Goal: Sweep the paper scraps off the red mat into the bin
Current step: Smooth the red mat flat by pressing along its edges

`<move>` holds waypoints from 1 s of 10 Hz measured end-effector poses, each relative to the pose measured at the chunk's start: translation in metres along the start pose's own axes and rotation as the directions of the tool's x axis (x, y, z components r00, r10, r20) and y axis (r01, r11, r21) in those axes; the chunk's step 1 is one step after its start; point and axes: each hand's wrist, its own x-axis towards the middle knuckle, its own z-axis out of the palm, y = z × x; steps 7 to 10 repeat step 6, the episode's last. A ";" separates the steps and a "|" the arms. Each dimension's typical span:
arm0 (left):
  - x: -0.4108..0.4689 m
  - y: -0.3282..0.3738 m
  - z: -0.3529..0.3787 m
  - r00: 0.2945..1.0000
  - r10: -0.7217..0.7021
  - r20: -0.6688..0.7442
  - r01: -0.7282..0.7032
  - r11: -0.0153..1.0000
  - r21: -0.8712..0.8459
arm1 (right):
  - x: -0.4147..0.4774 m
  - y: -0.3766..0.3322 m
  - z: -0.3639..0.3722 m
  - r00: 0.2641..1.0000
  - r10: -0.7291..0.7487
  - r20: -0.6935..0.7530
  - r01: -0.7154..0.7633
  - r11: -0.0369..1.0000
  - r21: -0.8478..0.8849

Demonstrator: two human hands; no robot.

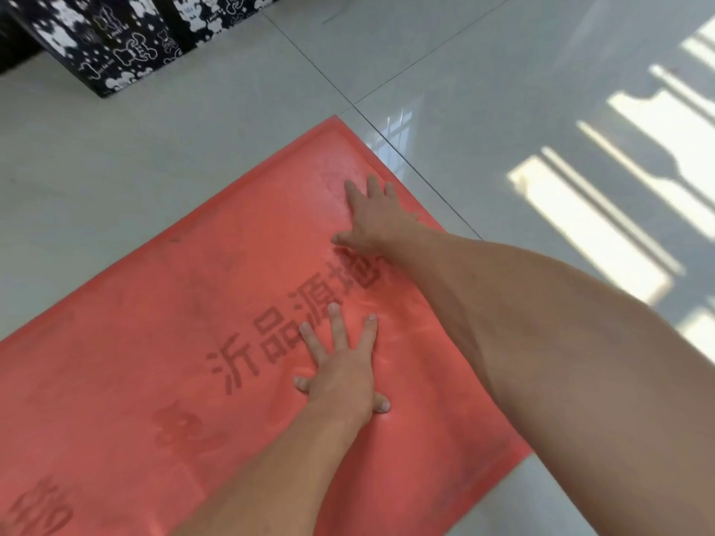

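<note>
A red mat [162, 311] with dark printed characters lies on the pale tiled floor and fills the lower left. My left hand [342, 371] presses flat on the mat near its middle, fingers spread, holding nothing. My right hand [373, 216] lies flat farther up, close to the mat's far right corner, fingers apart and pointing away from me. No paper scraps show on the visible mat. No bin is in view.
Black boxes with a white cartoon print [116, 36] stand on the floor at the top left, beyond the mat. Glossy grey tiles [503, 90] surround the mat, with bright window reflections at the right.
</note>
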 end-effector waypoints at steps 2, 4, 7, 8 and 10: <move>-0.001 -0.005 0.008 0.997 0.021 -0.072 -0.022 1.000 -0.009 | -0.070 0.012 0.025 0.992 -0.062 -0.112 0.057 0.997 -0.044; -0.021 -0.017 0.023 0.971 0.107 -0.213 -0.110 0.994 0.001 | -0.143 0.017 0.030 0.999 -0.044 -0.026 0.043 0.998 -0.055; -0.062 -0.055 0.043 0.896 0.138 -0.422 -0.157 0.987 -0.011 | -0.192 0.016 0.035 0.997 0.059 0.056 -0.058 0.998 -0.017; -0.062 -0.055 0.043 0.896 0.138 -0.422 -0.157 0.987 -0.011 | -0.192 0.016 0.035 0.997 0.059 0.056 -0.058 0.998 -0.017; -0.062 -0.055 0.043 0.896 0.138 -0.422 -0.157 0.987 -0.011 | -0.192 0.016 0.035 0.997 0.059 0.056 -0.058 0.998 -0.017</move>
